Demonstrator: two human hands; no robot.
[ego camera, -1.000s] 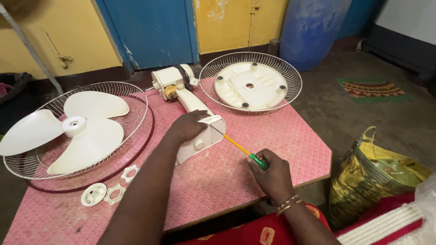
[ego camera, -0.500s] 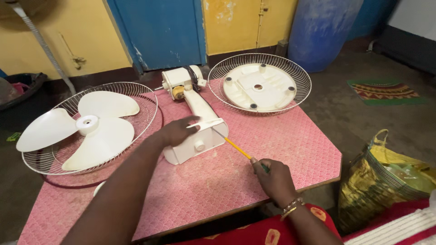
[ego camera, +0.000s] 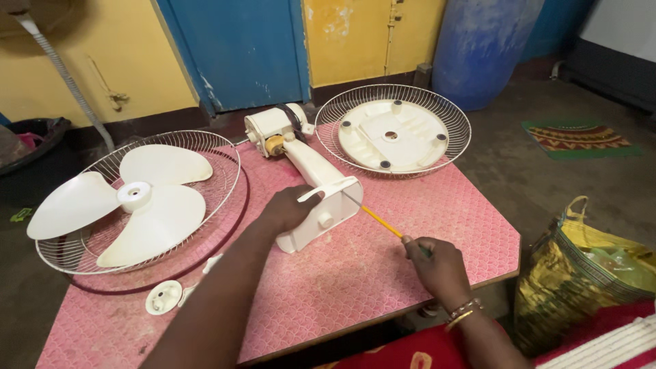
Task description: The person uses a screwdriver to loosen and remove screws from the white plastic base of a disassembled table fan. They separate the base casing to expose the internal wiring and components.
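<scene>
Here the left hand (ego camera: 290, 207) clasps the white fan body (ego camera: 309, 174) lying on the pink table (ego camera: 383, 273), while the right hand (ego camera: 437, 263) is closed around a yellow-shafted screwdriver (ego camera: 380, 222) whose tip meets the body's base.

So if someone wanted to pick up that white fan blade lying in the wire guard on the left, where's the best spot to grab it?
Probably by the round hub in the middle of the fan blade, coming straight down from above. The hub stands up proud of the three thin, broad blades, and the blade lies flat in the wire guard, whose raised rim blocks a sideways approach. One blade tip overhangs the rim at the left, but it looks flimsy.
</scene>
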